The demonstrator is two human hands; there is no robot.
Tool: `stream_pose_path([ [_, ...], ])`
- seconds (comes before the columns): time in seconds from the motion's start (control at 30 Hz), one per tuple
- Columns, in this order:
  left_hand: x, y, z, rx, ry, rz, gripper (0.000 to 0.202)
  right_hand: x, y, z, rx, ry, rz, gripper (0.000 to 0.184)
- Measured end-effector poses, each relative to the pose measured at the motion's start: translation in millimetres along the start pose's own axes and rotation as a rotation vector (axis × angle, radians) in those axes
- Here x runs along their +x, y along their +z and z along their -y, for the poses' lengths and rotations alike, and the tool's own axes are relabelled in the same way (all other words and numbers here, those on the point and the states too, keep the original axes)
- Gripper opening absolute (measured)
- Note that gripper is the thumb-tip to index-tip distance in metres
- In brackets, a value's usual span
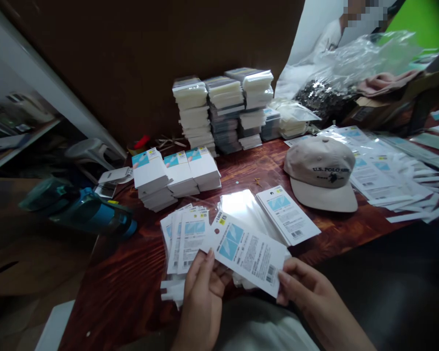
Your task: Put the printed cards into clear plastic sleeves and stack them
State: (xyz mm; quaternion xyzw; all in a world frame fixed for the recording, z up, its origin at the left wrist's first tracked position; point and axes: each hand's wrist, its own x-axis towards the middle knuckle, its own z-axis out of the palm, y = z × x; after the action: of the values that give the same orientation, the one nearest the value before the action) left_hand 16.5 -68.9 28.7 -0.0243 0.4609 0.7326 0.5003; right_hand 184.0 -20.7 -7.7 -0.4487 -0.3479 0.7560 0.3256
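Note:
My left hand (203,287) and my right hand (307,292) together hold a white packaging card (247,251) with a blue picture, a yellow tag and a barcode, tilted above the table's near edge. The left fingers pinch its lower left side; the right fingers pinch its barcode end. Under it lie a fanned pile of similar cards (185,236), clear plastic sleeves (243,207) and one more flat card (288,214) on the dark red wooden table (131,282).
Three short stacks of cards (175,175) sit mid-left, tall stacks (223,109) stand at the back wall. A beige cap (322,170) lies right of centre, beside spread-out sleeved cards (384,170). A blue bottle (91,212) lies off the left edge. Another person (354,22) is at far right.

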Motion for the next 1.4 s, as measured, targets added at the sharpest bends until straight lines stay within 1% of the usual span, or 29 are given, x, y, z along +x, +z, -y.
stream_pose_path([
  [0.07, 4, 2.1, -4, -0.005, 0.022, -0.011, 0.02, -3, -2, 0, -0.03, 0.003, 0.038, 0.026],
  [0.17, 9, 5.4, -9, 0.029, 0.109, -0.096, 0.025, -7, -2, -1, -0.036, 0.007, 0.089, 0.024],
  [0.23, 11, 6.1, -10, 0.067, 0.148, -0.132, 0.027, -8, 1, -1, -0.051, -0.006, 0.082, 0.025],
  [0.3, 10, 5.7, -7, 0.091, 0.14, -0.109, 0.027, -8, 6, -2, -0.068, -0.039, 0.05, 0.027],
  [0.4, 6, 5.0, -1, 0.114, 0.124, -0.016, 0.029, -8, 14, 0, -0.078, -0.077, 0.0, 0.028],
  [0.47, 4, 4.9, 0, 0.13, 0.126, 0.025, 0.031, -8, 17, 3, -0.097, -0.088, -0.012, 0.03],
  [0.53, 4, 4.7, -3, 0.14, 0.118, 0.025, 0.03, -7, 16, 6, -0.138, -0.101, 0.011, 0.031],
  [0.63, 7, 2.8, -14, 0.139, 0.143, -0.026, 0.029, -6, 6, 12, -0.186, -0.097, 0.058, 0.031],
  [0.7, 9, 0.9, -22, 0.162, 0.179, -0.052, 0.03, -5, 0, 16, -0.172, -0.066, 0.077, 0.03],
  [0.77, 11, -0.2, -25, 0.205, 0.195, -0.049, 0.031, -4, -4, 17, -0.148, -0.045, 0.091, 0.029],
  [0.87, 9, 0.6, -21, 0.262, 0.196, -0.006, 0.029, -3, 0, 15, -0.12, -0.05, 0.085, 0.027],
  [0.97, 4, 2.3, -10, 0.314, 0.151, 0.036, 0.032, -2, 12, 11, -0.085, -0.067, 0.08, 0.027],
  [1.07, -1, 1.4, 0, 0.464, 0.124, 0.102, 0.033, 0, 24, 8, -0.038, -0.065, 0.055, 0.027],
  [1.23, -3, -4.0, 10, 0.793, 0.118, 0.277, 0.036, 3, 36, 9, 0.027, -0.042, 0.011, 0.029],
  [1.33, -2, -6.7, 12, 0.95, 0.202, 0.289, 0.037, 5, 38, 11, -0.003, -0.016, 0.045, 0.029],
  [1.4, -1, -9.5, 9, 1.08, 0.28, 0.252, 0.039, 4, 36, 13, -0.062, -0.005, 0.114, 0.033],
])
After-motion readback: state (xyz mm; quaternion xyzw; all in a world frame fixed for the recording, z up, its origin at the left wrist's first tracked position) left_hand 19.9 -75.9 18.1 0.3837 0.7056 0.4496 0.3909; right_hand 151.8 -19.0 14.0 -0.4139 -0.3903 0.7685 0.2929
